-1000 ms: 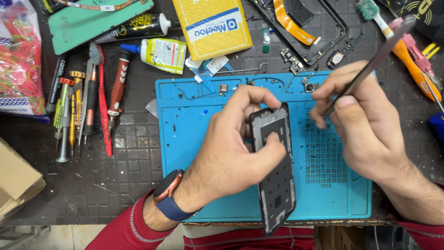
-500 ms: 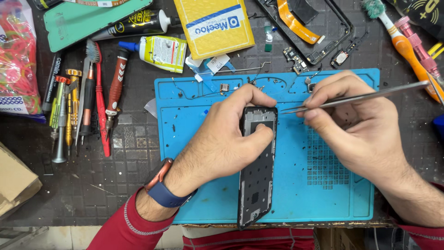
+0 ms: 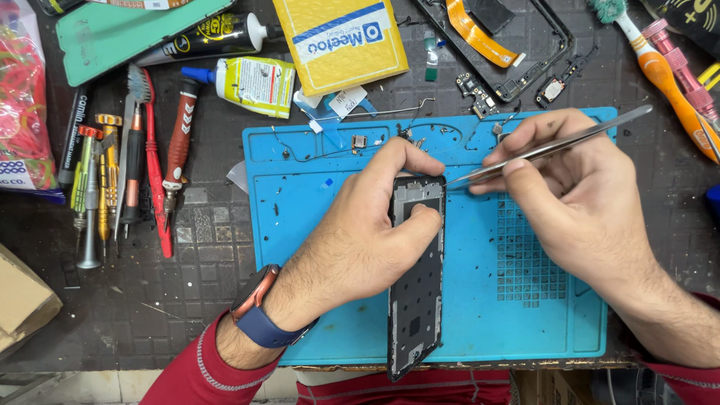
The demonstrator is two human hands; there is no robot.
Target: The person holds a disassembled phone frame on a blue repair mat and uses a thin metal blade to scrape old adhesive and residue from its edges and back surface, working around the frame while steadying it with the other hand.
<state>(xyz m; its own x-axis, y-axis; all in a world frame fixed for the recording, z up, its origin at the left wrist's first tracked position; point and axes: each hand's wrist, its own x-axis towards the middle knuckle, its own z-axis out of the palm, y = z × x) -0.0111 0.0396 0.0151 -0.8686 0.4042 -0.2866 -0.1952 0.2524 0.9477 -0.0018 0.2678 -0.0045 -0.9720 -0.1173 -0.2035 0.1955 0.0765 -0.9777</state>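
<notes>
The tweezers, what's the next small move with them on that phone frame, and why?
Probably ease the tweezers tip a touch further in at the top right corner of the phone frame. The right hand holds them with the tip right at that corner, and the left hand steadies the frame on edge over the blue mat, thumb on its inner face.

My left hand (image 3: 360, 232) reaches in from lower left, fingers curled, thumb pressed flat across its front. My right hand (image 3: 577, 202) enters from the right, thumb and forefinger pinched together, wrist low.
</notes>
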